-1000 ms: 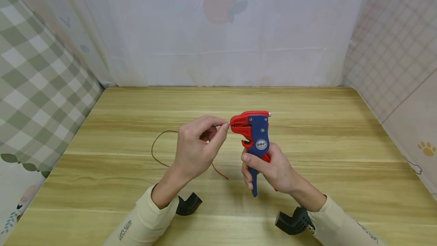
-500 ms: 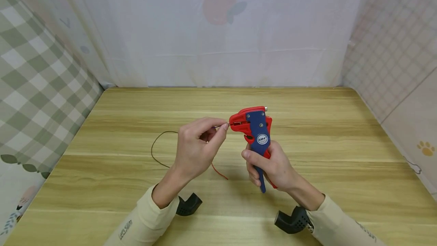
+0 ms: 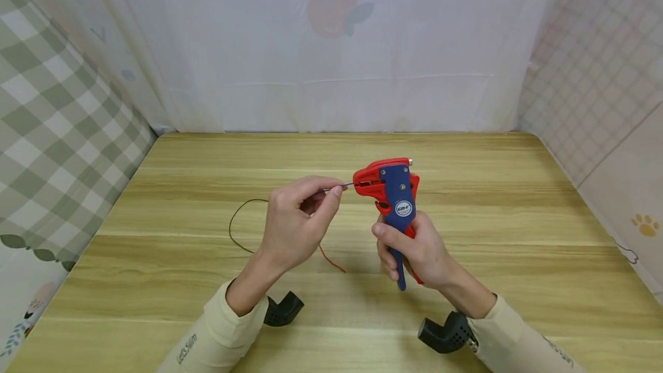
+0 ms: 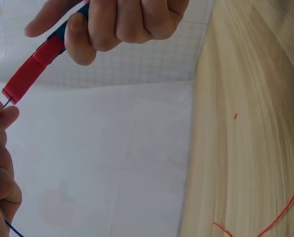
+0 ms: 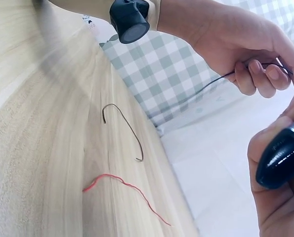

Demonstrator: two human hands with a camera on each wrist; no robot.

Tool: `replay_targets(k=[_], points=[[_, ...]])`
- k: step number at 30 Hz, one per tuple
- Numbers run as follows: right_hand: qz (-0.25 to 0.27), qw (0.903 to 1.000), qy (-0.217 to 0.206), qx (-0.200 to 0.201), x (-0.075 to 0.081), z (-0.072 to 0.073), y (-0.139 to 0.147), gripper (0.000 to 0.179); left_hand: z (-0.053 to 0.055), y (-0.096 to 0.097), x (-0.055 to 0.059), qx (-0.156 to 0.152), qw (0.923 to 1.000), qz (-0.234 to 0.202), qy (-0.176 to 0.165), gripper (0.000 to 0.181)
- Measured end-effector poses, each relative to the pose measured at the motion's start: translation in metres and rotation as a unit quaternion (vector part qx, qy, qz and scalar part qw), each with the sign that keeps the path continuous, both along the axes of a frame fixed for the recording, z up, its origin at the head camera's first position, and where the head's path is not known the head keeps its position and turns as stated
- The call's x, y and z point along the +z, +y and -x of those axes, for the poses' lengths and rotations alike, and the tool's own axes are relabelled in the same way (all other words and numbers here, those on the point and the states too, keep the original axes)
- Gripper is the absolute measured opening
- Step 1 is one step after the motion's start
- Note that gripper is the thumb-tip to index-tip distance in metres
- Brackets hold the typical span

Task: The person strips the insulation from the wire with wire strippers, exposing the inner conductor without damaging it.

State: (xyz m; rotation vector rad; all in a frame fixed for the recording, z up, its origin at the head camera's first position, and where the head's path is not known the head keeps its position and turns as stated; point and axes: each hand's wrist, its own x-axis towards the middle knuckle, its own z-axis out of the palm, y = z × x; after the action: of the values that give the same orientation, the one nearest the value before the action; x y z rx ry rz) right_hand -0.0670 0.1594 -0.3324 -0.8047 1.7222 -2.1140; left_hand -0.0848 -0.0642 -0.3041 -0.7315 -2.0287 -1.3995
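My left hand (image 3: 303,220) pinches a thin blue wire (image 3: 348,185) between thumb and forefinger, near its end. That end runs into the red nose of a wire stripper (image 3: 396,194), which has a blue body and red parts. My right hand (image 3: 414,246) grips the stripper's handles, holding the tool upright above the table. From the left hand's curled fingers the rest of the blue wire (image 5: 203,88) trails away in the right wrist view. Only the dark, blurred handle end (image 5: 280,158) of the stripper shows there.
A curved brown wire (image 3: 231,226) lies on the wooden table (image 3: 155,286), left of the left hand. Beside that hand lies a red wire (image 3: 331,261). The left wrist view shows a tiny red scrap (image 4: 235,116) on the wood. Curtains hang behind and at both sides.
The stripper has tilted and moved slightly up and right with the right hand. The left hand has shifted slightly left, and more blue wire shows between its fingertips and the tool's nose.
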Motion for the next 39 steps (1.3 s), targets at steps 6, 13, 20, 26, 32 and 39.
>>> replay_targets(k=[6, 13, 20, 26, 32, 39], points=[[0.0, 1.0, 0.0, -0.001, 0.002, 0.0, 0.001, 0.013, -0.001, -0.002, 0.002, -0.002, 1.0, 0.003, 0.0, 0.011], [0.007, 1.0, 0.001, -0.005, 0.001, 0.001, 0.003, 0.013, -0.001, -0.005, 0.004, -0.008, 0.9999, 0.013, -0.002, 0.011], [0.037, 0.9991, 0.018, 0.001, 0.0, 0.005, 0.006, 0.014, -0.001, -0.009, 0.006, -0.013, 0.9994, 0.018, -0.025, 0.012], [0.047, 0.9984, 0.03, -0.009, 0.004, 0.007, 0.009, 0.016, -0.002, -0.011, 0.009, 0.008, 0.9979, 0.027, -0.058, 0.012], [0.045, 0.998, 0.04, -0.019, 0.006, 0.009, 0.011, 0.018, -0.004, -0.013, 0.011, 0.044, 0.9928, 0.057, -0.095, 0.01], [0.044, 0.9973, 0.052, -0.026, 0.01, 0.009, 0.013, 0.021, -0.003, -0.016, 0.016, 0.021, 0.9874, 0.088, -0.13, 0.008]])
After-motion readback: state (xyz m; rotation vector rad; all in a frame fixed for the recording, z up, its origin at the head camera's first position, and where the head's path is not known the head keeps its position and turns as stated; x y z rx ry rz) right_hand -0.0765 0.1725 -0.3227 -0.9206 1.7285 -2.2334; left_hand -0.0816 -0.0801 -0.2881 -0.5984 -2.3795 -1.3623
